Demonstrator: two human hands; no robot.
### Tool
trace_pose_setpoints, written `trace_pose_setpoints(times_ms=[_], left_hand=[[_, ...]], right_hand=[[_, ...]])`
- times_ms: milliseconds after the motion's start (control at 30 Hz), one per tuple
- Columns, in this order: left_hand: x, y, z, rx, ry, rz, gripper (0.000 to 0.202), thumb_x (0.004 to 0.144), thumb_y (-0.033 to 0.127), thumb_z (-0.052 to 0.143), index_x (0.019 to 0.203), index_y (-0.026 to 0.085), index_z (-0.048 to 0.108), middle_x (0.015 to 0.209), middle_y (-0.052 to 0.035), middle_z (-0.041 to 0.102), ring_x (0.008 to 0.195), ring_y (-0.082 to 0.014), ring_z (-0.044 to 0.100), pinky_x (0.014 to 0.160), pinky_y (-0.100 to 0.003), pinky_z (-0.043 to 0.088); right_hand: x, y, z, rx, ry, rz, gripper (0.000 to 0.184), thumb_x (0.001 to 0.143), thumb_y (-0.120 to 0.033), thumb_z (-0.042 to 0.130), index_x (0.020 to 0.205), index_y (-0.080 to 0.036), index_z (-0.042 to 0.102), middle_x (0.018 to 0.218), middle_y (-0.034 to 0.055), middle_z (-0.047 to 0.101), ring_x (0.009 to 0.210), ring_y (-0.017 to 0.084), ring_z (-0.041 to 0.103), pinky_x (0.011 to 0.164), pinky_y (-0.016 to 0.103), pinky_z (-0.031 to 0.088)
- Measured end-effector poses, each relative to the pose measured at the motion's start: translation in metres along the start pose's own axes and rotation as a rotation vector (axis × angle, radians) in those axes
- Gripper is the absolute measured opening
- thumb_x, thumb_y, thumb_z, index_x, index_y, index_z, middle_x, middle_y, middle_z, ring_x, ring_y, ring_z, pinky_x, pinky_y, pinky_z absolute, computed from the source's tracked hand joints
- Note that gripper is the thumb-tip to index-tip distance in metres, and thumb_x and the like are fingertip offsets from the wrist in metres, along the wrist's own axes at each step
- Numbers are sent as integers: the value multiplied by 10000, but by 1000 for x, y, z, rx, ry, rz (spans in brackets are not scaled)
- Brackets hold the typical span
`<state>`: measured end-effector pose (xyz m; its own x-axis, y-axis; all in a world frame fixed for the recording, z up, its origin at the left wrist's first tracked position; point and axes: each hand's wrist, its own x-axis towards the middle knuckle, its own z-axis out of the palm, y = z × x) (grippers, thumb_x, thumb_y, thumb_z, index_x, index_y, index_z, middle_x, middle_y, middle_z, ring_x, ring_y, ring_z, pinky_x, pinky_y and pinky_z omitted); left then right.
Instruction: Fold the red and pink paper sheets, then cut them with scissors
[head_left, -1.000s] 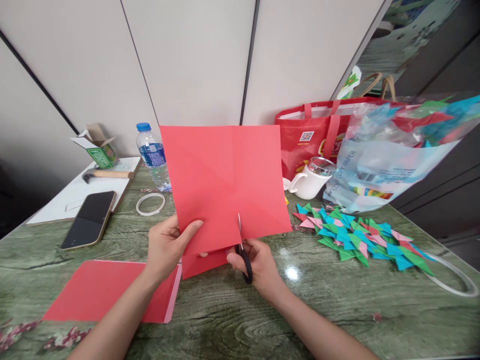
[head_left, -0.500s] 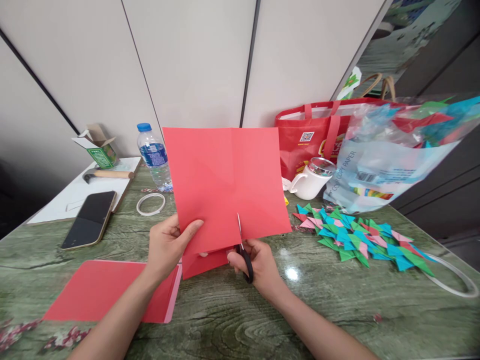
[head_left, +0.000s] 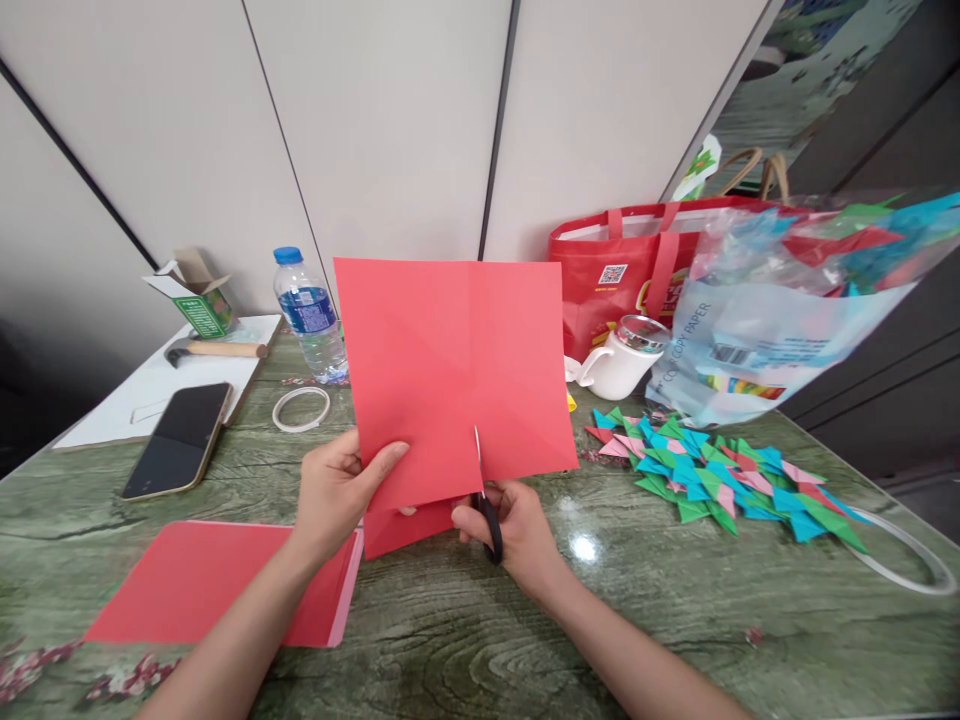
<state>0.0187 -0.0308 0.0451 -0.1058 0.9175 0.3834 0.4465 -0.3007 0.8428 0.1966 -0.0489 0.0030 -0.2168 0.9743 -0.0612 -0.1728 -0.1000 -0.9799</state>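
A red paper sheet (head_left: 450, 370) stands upright above the green table (head_left: 465, 620), creased down its middle. My left hand (head_left: 337, 495) pinches its lower left edge, thumb on the front. My right hand (head_left: 517, 530) is closed round black-handled scissors (head_left: 486, 500), whose blades poke up into the sheet's bottom edge along the crease. A short cut runs up from that edge. Part of the scissors is hidden behind the paper.
A stack of red paper (head_left: 217, 580) lies at the front left. A phone (head_left: 178, 438), tape ring (head_left: 301, 408), water bottle (head_left: 309, 315) and small box (head_left: 196, 295) sit at the left. A white mug (head_left: 622, 360), red bag (head_left: 637, 270), plastic bag (head_left: 787, 310) and folded paper pieces (head_left: 720, 475) sit at the right.
The sheet has sunk slightly and tilted a little to the right, and my right hand with the scissors has edged upward. My left hand has barely moved.
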Motion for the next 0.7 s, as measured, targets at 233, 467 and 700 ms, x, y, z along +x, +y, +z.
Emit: trace_pose_setpoints(times_ms=[233, 467, 700], left_hand=[[-2, 1, 1, -41, -76, -50, 153, 749, 323, 601, 777, 185, 662, 499, 35, 662, 450, -140, 619, 428, -206, 497], [-2, 4, 1, -56, -79, -57, 153, 751, 325, 596, 781, 188, 657, 489, 39, 656, 435, -139, 616, 424, -206, 500], [-1, 5, 1, -38, -69, -59, 152, 743, 325, 599, 752, 186, 659, 482, 35, 653, 417, -143, 609, 395, -208, 487]], right_hand=[[0, -6, 1, 6, 50, 39, 268, 548, -370, 711, 632, -166, 558, 529, -6, 562, 481, 118, 481, 505, 241, 417], [0, -8, 3, 6, 48, 47, 264, 553, -372, 694, 607, -163, 542, 478, -28, 505, 441, 92, 424, 453, 217, 379], [0, -6, 2, -19, 46, 44, 312, 552, -435, 692, 590, -167, 537, 467, -31, 495, 425, 91, 415, 439, 222, 372]])
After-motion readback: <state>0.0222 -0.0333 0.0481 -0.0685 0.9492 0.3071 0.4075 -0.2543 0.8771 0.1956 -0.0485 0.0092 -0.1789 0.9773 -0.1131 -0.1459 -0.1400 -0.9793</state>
